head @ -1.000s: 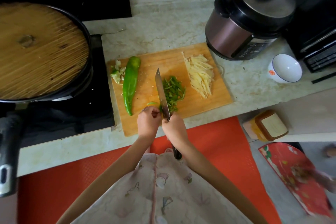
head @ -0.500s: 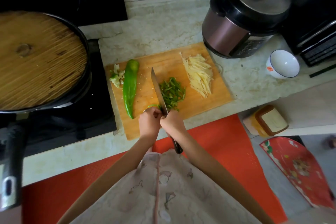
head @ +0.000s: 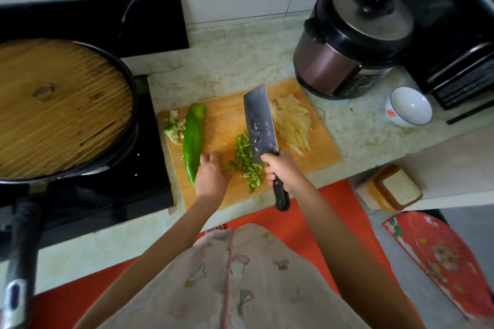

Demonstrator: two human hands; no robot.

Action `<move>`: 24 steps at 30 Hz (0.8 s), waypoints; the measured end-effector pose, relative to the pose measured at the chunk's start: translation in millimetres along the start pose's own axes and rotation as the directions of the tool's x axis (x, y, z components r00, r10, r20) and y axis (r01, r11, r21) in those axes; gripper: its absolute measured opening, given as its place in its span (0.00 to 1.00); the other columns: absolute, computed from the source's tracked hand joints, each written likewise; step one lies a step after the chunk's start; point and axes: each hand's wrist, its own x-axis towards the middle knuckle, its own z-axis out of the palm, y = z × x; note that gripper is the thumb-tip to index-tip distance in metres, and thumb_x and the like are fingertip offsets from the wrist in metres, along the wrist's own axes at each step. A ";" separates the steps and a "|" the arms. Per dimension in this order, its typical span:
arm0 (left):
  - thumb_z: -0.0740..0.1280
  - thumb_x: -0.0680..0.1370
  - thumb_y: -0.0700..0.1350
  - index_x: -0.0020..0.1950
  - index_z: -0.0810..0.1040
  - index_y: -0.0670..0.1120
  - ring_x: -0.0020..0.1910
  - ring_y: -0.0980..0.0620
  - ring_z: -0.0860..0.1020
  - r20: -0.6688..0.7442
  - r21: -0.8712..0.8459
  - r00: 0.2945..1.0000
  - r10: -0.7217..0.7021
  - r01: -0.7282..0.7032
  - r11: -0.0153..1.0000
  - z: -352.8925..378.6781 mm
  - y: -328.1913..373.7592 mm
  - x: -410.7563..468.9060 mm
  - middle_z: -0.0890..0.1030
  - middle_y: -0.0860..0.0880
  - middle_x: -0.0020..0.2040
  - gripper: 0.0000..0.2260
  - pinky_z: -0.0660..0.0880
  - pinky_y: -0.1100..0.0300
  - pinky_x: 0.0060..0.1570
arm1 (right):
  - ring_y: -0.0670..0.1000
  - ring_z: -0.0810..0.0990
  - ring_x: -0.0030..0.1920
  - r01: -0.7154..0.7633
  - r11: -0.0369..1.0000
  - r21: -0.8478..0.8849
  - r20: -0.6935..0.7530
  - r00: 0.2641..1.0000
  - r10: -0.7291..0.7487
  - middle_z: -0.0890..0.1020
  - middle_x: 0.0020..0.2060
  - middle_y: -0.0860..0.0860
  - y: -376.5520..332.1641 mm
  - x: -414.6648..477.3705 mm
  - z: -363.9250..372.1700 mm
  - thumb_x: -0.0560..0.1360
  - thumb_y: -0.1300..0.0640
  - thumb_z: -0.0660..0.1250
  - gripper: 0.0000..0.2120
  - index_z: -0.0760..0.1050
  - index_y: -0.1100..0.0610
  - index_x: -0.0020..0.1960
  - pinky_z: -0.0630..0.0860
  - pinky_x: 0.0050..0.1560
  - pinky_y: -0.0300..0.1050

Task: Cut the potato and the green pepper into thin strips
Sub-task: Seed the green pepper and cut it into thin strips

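Nearest on my feed, a pale printed apron [head: 240, 275] hung over an orange floor mat [head: 307, 211]. Above it, the right hand [head: 280, 169] was wrapped around the black handle of a cleaver [head: 260, 123], whose blade was tipped so its flat side faced the camera, over the cutting board [head: 230, 112]. The left hand [head: 211, 176] lay on the board with its fingers loosely bent and holding nothing. It was just beside the lower end of the whole green pepper [head: 193, 139], and I could not tell whether they touched. Green pepper strips [head: 244, 160] lay piled between the two hands. Potato strips [head: 292, 125] were heaped on the board's right side and pepper scraps [head: 175, 125] on its left edge. Farther off stood a lidded pan [head: 61, 104], a pressure cooker [head: 352, 43] and a white bowl [head: 409, 107].
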 end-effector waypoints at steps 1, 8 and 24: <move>0.74 0.73 0.44 0.68 0.70 0.41 0.55 0.39 0.77 0.018 0.011 1.000 0.014 -0.015 1.000 1.2 3.6 5.0 0.71 0.40 0.63 0.26 0.74 0.50 0.49 | 0.48 0.61 0.20 0.021 1.000 -0.019 -0.004 1.000 -0.021 0.62 0.21 0.47 -1.6 -1.1 -6.4 0.76 0.64 0.60 0.09 0.66 0.56 0.38 0.62 0.23 0.38; 0.63 0.71 0.30 0.62 0.73 0.37 0.53 0.38 0.76 0.030 -0.190 0.998 0.060 -0.053 0.980 14.6 42.1 39.0 0.77 0.38 0.55 0.19 0.73 0.51 0.46 | 0.49 0.61 0.22 0.143 0.984 -0.104 -0.019 0.989 -0.146 0.62 0.22 0.48 -3.8 -2.6 -38.2 0.76 0.64 0.60 0.10 0.65 0.55 0.38 0.62 0.23 0.39; 0.60 0.78 0.34 0.58 0.78 0.40 0.40 0.41 0.78 -0.441 -0.249 0.890 -0.114 0.001 0.969 -27.4 -0.2 6.4 0.81 0.40 0.47 0.12 0.69 0.57 0.36 | 0.47 0.64 0.23 0.156 0.786 -0.598 0.451 0.876 0.170 0.67 0.28 0.49 37.5 24.3 -71.1 0.74 0.58 0.61 0.04 0.65 0.55 0.46 0.61 0.27 0.40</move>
